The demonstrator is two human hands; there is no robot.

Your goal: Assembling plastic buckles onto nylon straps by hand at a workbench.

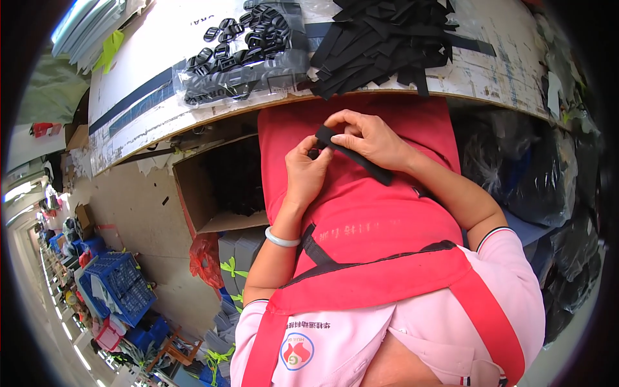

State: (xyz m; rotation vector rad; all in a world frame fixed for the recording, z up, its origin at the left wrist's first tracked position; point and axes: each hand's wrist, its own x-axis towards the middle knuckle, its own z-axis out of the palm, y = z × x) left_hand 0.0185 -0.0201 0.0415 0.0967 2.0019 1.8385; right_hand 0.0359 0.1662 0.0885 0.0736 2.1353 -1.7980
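Note:
Over the lap of a red apron (361,206), my two hands meet at a short black webbing strap (369,168). My right hand (374,138) pinches the strap near its upper end, and the rest slants down toward the wrist. Closed fingers of my left hand (305,171) grip a small black buckle (314,153), mostly hidden, right at the strap's end. Whether the strap passes through it, I cannot tell. On the table beyond lie a pile of black straps (387,45) and, left of it, several loose black plastic buckles (258,32) on a clear plastic bag (277,74).
The worn white table (142,80) has its curved near edge just beyond my hands. An open cardboard box (229,222) with dark contents stands below it at left. Plastic-wrapped dark bundles (541,174) sit at right. Blue crates (119,284) stand farther left on the floor.

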